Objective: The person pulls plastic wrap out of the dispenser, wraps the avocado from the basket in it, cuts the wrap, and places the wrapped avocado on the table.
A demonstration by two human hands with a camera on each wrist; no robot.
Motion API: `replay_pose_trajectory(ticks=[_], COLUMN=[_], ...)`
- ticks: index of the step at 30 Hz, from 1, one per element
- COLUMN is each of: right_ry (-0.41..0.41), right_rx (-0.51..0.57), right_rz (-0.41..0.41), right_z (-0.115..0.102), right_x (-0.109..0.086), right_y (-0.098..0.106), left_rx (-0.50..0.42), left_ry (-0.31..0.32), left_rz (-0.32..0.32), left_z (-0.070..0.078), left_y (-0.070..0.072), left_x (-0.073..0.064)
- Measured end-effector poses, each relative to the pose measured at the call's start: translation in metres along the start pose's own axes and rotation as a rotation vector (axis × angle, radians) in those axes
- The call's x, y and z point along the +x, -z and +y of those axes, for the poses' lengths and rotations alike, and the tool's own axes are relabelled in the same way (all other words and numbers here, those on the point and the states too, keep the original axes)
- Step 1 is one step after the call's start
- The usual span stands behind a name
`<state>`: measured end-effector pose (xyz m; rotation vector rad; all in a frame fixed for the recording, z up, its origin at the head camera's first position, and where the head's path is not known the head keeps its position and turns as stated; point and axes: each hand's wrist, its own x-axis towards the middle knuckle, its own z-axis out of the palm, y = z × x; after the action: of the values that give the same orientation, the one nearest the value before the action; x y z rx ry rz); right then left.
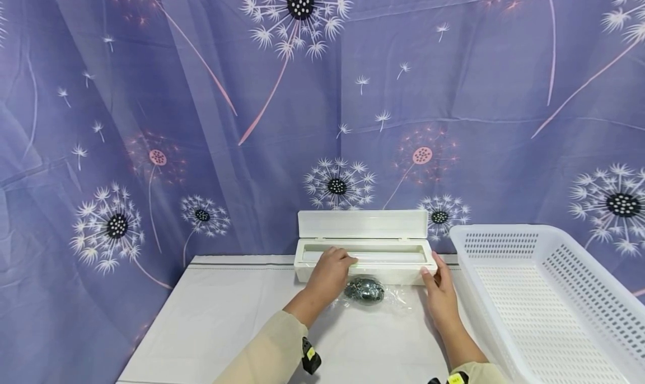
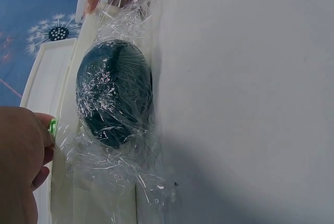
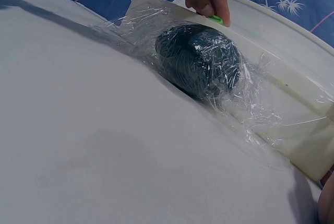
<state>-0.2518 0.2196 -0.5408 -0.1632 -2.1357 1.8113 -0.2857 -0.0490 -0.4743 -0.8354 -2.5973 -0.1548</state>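
A white cling film dispenser (image 1: 365, 272) stands against the curtain with its lid (image 1: 363, 224) raised and a roll (image 1: 383, 257) inside. My left hand (image 1: 330, 275) pinches the small green slide cutter (image 3: 215, 20) on the dispenser's front edge, left of its middle. At the right end, my right hand (image 1: 440, 294) grips the dispenser, thumb on the front and fingers around the side. A dark green, glossy oval thing (image 2: 115, 93) lies before the dispenser under crinkled clear cling film (image 3: 255, 109). The film runs from the dispenser's front over it.
A white perforated plastic basket (image 1: 484, 317) stands to the right, close to my right forearm. White cloth (image 1: 201, 317) covers the table. Behind it hangs a blue-purple curtain (image 1: 272, 177) with dandelion prints.
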Motion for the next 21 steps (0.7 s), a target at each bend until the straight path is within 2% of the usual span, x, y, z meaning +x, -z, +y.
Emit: replay_pose_trajectory(ticks=[12, 21], right_ry=[-0.001, 0.003], right_rx=[-0.011, -0.003], right_rz=[-0.002, -0.003], right_z=[-0.0004, -0.0002], right_x=[-0.0003, -0.0003], right_y=[0.0001, -0.0001], left_rx=[0.004, -0.038], left_ry=[-0.024, -0.011], left_rz=[0.057, 0.063], left_z=[-0.0045, -0.0068], left_y=[-0.0023, -0.0009], left_x=[-0.0023, -0.0054])
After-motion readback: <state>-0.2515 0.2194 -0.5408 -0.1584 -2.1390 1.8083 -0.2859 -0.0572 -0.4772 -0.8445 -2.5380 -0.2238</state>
